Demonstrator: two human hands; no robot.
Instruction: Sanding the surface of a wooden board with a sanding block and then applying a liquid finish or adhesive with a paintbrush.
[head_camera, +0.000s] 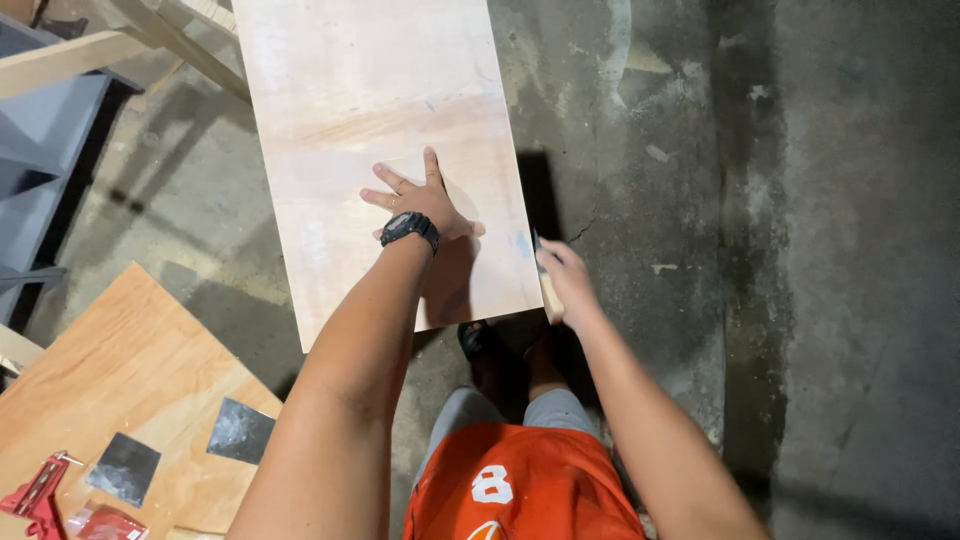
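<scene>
Plywood board under left hand; right hand grips tool.

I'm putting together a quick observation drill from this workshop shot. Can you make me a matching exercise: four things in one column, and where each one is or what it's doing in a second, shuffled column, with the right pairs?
Things:
1. left hand
2. right hand
3. two dark sanding sheets
4. red tool

Places or states:
A. lying on the orange-brown board at lower left
B. spread flat on the pale plywood panel
C. at the bottom left corner of the picture
D. gripping a slim tool at the panel's right edge

Pairs: 1-B, 2-D, 3-A, 4-C
</scene>
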